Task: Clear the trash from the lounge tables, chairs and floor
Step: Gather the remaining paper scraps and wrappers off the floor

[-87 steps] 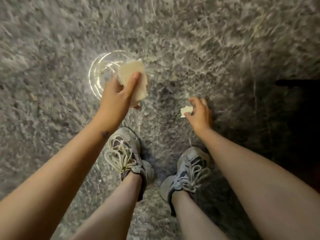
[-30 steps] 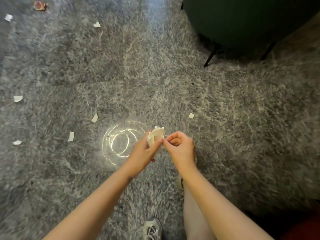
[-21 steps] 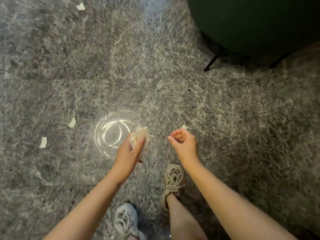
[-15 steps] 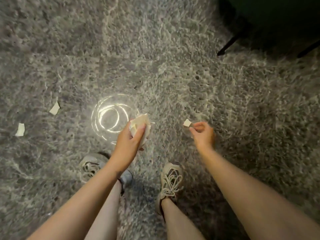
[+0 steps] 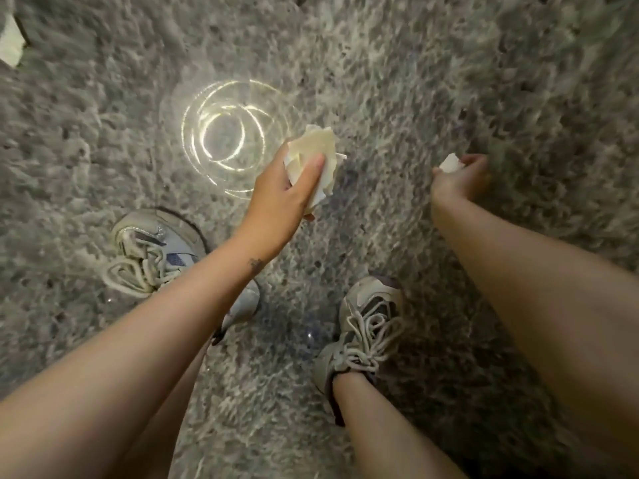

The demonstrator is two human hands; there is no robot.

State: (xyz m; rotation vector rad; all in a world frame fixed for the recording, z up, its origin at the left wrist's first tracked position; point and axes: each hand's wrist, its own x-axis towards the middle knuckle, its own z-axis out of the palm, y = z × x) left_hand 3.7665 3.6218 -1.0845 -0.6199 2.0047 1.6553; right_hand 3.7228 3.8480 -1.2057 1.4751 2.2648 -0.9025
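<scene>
Head view: left hand (image 5: 281, 191) gripped bunch of paper scraps (image 5: 316, 152). Right hand (image 5: 461, 179) low by floor (image 5: 415, 63), pinched small paper bit (image 5: 449, 164). One more scrap (image 5: 10, 43) lay on floor far left of left hand. Bright light ring (image 5: 228, 133) on floor just left of left hand.

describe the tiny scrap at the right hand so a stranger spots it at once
Start at the bright ring of light on the floor and go right, past the left hand gripping a cream paper wad, to the right hand. The scrap is the tiny white piece it pinches: much smaller than the wad, and held, unlike the piece lying top left.
</scene>
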